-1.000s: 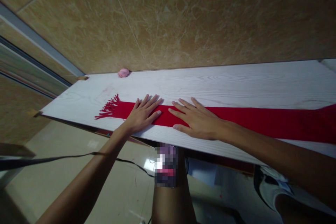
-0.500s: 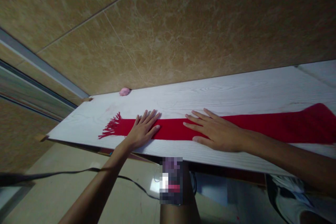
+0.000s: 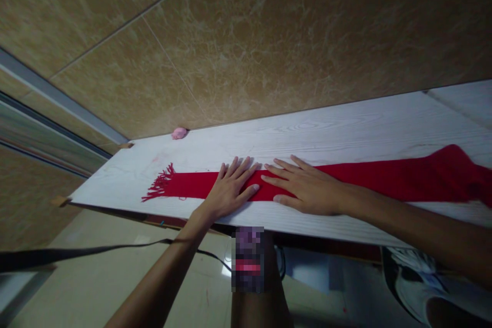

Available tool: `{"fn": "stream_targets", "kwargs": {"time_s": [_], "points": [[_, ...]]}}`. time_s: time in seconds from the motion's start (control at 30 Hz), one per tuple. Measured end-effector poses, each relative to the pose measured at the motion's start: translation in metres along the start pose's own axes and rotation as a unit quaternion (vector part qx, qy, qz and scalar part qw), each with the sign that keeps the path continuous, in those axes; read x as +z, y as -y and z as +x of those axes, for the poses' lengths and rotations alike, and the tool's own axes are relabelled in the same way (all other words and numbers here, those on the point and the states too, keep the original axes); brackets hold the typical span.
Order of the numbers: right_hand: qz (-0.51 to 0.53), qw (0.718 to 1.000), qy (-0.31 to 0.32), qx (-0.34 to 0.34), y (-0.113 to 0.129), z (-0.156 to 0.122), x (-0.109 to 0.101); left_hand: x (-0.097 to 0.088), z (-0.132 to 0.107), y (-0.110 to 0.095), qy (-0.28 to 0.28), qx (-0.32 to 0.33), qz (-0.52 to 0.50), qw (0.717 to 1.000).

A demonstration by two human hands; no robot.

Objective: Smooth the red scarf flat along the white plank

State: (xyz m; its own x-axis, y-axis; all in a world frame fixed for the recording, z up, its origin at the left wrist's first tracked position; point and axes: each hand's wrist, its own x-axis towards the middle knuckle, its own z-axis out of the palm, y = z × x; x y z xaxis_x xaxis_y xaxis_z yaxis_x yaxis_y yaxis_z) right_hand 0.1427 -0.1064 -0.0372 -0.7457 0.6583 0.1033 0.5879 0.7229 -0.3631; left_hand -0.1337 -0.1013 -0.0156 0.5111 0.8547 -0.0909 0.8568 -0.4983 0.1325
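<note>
A long red scarf (image 3: 384, 178) lies stretched along a white wood-grain table (image 3: 330, 133), its fringed end (image 3: 157, 188) pointing left. My left hand (image 3: 230, 190) rests flat on the scarf with fingers spread. Just to its right, my right hand (image 3: 303, 186) also lies flat and open on the red cloth, fingertips almost touching the left hand. The scarf's far right part (image 3: 457, 169) is bunched up near the frame's edge.
A small pink object (image 3: 179, 133) sits at the table's back left corner against the tan marble wall (image 3: 246, 36). A black cable (image 3: 96, 251) runs over the tiled floor below. My leg and a shoe (image 3: 407, 277) show under the table edge.
My left hand has slid to the right along the scarf, closing the gap to my right hand. The right hand shifted slightly left. The view tilted a little.
</note>
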Motion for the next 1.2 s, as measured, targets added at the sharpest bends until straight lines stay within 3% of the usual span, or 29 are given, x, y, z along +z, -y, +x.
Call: {"fn": "stream_targets", "kwargs": {"time_s": [0.2,0.57,0.97,1.2], "points": [[0.012,1.0,-0.011,0.004,0.0,-0.001,0.001,0.003,-0.001,0.006,-0.009,0.012,-0.007,1.0],[0.012,1.0,-0.008,0.01,0.006,-0.001,-0.005,-0.005,-0.001,-0.002,0.017,-0.017,0.014,1.0],[0.007,0.999,0.016,0.043,0.002,-0.049,-0.024,-0.007,-0.003,-0.003,0.019,-0.019,0.016,1.0],[0.009,0.998,0.023,0.052,0.003,-0.06,-0.031,-0.008,-0.005,-0.004,0.01,-0.016,0.004,1.0]]}}
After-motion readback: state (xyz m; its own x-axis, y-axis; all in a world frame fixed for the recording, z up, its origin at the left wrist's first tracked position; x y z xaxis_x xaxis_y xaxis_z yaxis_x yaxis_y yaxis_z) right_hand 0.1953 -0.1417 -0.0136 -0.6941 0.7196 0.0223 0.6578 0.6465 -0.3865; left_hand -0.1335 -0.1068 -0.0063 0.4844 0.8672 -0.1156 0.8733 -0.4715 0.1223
